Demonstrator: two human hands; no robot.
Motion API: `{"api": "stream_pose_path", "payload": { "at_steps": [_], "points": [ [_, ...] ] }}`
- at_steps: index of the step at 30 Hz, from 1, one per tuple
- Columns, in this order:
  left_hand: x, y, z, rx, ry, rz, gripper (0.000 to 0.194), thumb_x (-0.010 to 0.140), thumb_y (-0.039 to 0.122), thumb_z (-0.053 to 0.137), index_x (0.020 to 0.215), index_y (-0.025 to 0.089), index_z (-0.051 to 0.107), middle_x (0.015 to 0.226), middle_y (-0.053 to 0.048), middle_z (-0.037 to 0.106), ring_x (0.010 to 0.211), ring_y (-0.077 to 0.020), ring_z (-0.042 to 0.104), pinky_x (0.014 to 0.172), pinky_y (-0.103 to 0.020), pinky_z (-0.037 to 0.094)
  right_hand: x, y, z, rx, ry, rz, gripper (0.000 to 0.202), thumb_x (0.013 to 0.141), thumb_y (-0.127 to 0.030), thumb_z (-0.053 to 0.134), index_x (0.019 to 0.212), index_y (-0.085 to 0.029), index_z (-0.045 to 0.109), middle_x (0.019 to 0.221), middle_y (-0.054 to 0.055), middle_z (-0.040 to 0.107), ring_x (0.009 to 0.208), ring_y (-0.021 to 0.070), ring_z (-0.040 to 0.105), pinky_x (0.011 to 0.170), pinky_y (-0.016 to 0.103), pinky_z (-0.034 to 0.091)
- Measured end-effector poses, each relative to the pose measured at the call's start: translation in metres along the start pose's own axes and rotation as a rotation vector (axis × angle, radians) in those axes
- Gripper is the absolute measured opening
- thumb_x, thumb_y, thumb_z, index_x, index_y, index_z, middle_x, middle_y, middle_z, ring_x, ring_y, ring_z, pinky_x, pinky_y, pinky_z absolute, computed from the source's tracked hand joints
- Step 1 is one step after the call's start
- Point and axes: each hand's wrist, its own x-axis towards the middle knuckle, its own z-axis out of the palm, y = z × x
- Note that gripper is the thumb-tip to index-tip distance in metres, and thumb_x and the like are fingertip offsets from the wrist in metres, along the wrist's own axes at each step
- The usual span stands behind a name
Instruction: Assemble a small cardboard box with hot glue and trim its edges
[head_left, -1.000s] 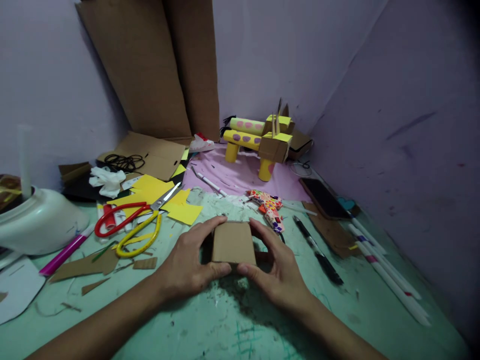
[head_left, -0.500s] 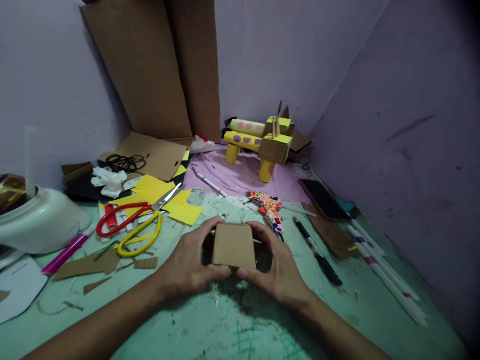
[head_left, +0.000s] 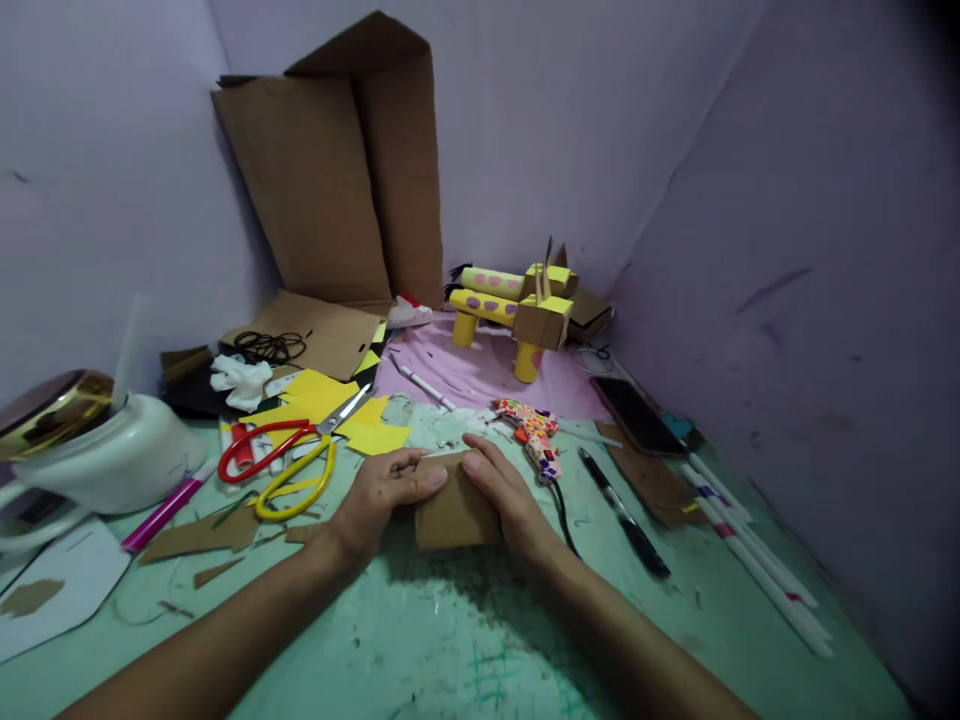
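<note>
A small brown cardboard box point(head_left: 457, 515) is held between both hands over the green table, a plain side turned toward me. My left hand point(head_left: 382, 495) grips its left side, the thumb across the upper edge. Along the right side lies my right hand point(head_left: 510, 500), its thumb also over the top edge and its fingers pointing forward. A patterned glue gun point(head_left: 531, 430) with a black cord lies just beyond my right hand. Scissors point(head_left: 326, 428) with red and yellow handles rest on yellow paper to the left.
Two yellow tube-and-box animal figures point(head_left: 510, 305) stand on pink cloth point(head_left: 420, 345) at the back. A white pot point(head_left: 127, 455) and magenta marker point(head_left: 169, 507) are left. On the right are a black pen point(head_left: 622, 512), a phone point(head_left: 637, 415) and white sticks point(head_left: 765, 565).
The box has tilted, showing a different side. Both thumbs have moved from its lower edge to its top edge, and my right hand's fingers have straightened. The view has shifted slightly.
</note>
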Motion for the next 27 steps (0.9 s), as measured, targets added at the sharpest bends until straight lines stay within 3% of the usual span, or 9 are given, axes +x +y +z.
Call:
{"api": "stream_pose_path", "payload": {
  "at_steps": [11,19,27],
  "points": [
    [-0.004,-0.006,0.000,-0.040,-0.022,0.091,0.041,0.061,0.040,0.083,0.093,0.016,0.073,0.085,0.000,0.072,0.080,-0.0184,0.060,0.066,-0.023,0.046,-0.009,0.013,-0.001,-0.023,0.001,-0.133,0.059,0.079,-0.060,0.057,0.122,-0.021,0.049,0.107,0.008,0.061,0.095,0.0278,0.057,0.076,0.037,0.047],
    [-0.004,-0.008,-0.002,-0.029,-0.084,0.152,0.038,0.066,0.035,0.080,0.098,0.018,0.071,0.090,0.000,0.071,0.085,-0.0197,0.060,0.070,-0.024,0.047,-0.011,0.014,-0.002,0.019,-0.029,-0.187,0.059,0.077,-0.058,0.059,0.123,-0.022,0.046,0.107,0.007,0.058,0.091,0.0250,0.056,0.075,0.035,0.045],
    [-0.005,-0.007,-0.002,0.001,-0.075,0.177,0.035,0.065,0.036,0.079,0.094,0.017,0.071,0.084,0.000,0.069,0.082,-0.0192,0.060,0.068,-0.023,0.047,-0.012,0.014,-0.003,0.052,-0.047,-0.218,0.055,0.078,-0.056,0.060,0.122,-0.024,0.046,0.103,0.005,0.057,0.092,0.0246,0.056,0.077,0.035,0.046]
  ]
}}
